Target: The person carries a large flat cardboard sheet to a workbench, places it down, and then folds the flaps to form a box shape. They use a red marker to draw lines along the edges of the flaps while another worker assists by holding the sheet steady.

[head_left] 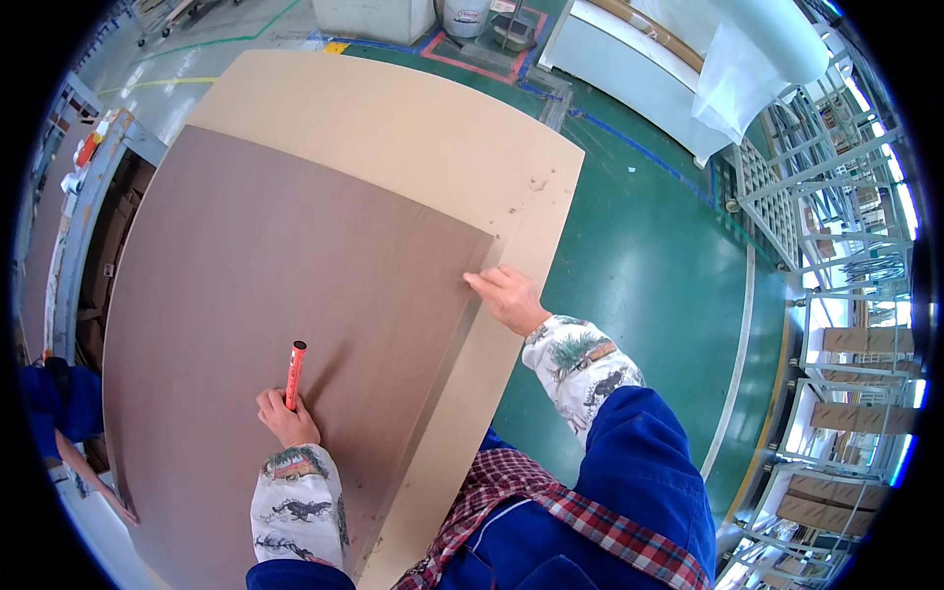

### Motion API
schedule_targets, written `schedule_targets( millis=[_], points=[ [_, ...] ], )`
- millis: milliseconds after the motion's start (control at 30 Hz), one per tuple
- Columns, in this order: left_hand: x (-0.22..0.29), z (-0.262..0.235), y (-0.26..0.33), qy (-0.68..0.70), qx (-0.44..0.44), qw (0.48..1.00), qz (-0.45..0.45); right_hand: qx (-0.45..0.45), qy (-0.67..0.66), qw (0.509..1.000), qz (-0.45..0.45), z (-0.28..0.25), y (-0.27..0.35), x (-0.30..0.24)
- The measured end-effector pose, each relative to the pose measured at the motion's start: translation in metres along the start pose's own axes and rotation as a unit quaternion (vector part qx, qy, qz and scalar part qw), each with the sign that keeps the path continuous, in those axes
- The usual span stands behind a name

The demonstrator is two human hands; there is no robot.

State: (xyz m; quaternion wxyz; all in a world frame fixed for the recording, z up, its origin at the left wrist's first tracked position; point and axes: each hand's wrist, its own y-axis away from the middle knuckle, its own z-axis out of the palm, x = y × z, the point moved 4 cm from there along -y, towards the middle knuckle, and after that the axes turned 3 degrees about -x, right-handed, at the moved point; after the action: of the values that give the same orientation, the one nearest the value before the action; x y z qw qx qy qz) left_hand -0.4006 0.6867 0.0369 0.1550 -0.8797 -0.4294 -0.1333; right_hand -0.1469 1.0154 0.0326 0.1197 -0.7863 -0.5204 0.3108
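A broad brown wood-grain board point(285, 236) lies on a larger tan board point(413, 108), which shows along its far and right sides. Over the brown board, my left hand point(287, 417) is closed around a red marker point(295, 374), its black end pointing up. At the right edge of the brown board, near its far right corner, my right hand point(507, 297) has its fingers drawn together, with the fingertips at the edge. Whether anything small is between those fingertips cannot be made out.
Another person's forearm point(93, 477) reaches to the left edge of the boards. A workbench point(67, 256) with tools stands left. Green floor point(629, 295) lies to the right, with metal racks point(836, 197) and cartons point(855, 418) beyond. A white bucket point(464, 18) and a plastic-wrapped stack point(629, 69) stand at the back.
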Motion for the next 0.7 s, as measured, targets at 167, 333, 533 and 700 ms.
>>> schedule_targets(
  millis=[167,333,533,700],
  points=[
    [-0.002,0.001,0.001,-0.005,0.000,1.000,-0.004,-0.025,0.145,0.963,0.226,-0.008,-0.018,0.063],
    [-0.002,0.002,0.001,0.005,0.005,1.000,-0.016,0.070,0.025,0.986,0.152,-0.021,-0.042,0.039],
    [0.002,-0.002,0.000,0.014,0.015,1.000,0.012,-0.116,-0.274,0.938,0.175,0.066,-0.037,-0.101],
    [-0.001,-0.001,-0.001,0.000,0.014,1.000,-0.010,-0.097,-0.150,0.983,0.037,0.049,-0.040,-0.116]
  ],
)
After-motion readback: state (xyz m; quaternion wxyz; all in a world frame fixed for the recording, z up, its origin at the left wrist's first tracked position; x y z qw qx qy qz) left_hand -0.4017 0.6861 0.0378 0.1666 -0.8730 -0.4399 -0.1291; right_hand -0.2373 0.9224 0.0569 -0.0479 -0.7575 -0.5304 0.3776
